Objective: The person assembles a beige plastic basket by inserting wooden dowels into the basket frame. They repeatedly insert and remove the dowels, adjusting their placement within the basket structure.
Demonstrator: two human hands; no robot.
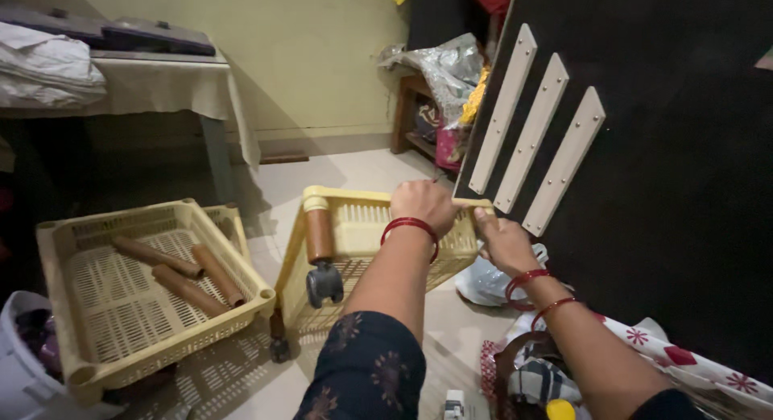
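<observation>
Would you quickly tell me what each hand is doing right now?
Left hand: closed on the rim of the tilted yellow basket.
Right hand: gripping the same basket's rim at its corner.

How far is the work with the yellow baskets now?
Done: one yellow basket lies flat on the floor with three loose brown tubes inside. In hand: the left hand and right hand grip the rim of a tilted basket carrying a wheel. Left: the baskets are not yet joined.
</observation>
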